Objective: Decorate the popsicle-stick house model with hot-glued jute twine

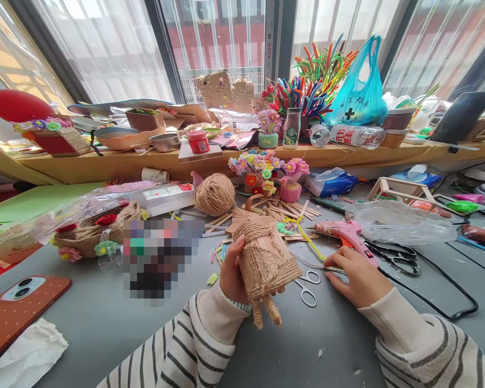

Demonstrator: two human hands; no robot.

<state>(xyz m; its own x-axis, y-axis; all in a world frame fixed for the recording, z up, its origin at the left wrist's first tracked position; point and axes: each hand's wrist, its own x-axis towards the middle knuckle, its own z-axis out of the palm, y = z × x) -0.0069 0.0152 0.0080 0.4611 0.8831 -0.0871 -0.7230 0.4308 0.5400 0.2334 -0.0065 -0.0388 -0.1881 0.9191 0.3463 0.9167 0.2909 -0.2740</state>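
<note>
Piece (264, 258): twine-wrapped, long axis toward the bench's (339, 345) near edge.
Left hand (231, 276): clasping it, I see.
Right hand (356, 277): pinching strand (312, 264), right of piece.

Blue bag (364, 97): black cross sign (351, 113), dark Chinese characters. Plastic bottle (372, 138): Chinese lettering on the label (345, 134). Glass bottle (293, 114): round green logo (292, 129). Window frame (270, 64): small print, illegible.
</note>
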